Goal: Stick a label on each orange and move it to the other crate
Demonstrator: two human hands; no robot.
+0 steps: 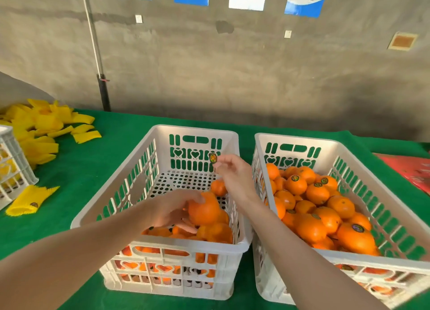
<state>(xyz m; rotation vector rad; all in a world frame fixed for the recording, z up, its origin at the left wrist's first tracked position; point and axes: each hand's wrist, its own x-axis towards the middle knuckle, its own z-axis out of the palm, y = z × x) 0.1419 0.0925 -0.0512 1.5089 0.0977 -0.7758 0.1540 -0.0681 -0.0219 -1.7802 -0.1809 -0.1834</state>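
The left grip [172, 210] reaches over the left crate [193, 130], fingers curled round an orange [204, 210] held just above the fruit there. The right grip [235, 177], raised just beyond it, pinches a label [213, 158] at its fingertips.

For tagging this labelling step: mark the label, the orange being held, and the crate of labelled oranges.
label [213, 158]: head view, centre of the sticker.
held orange [204, 212]: head view, its bare front skin.
right crate [295, 139]: head view, far rim.
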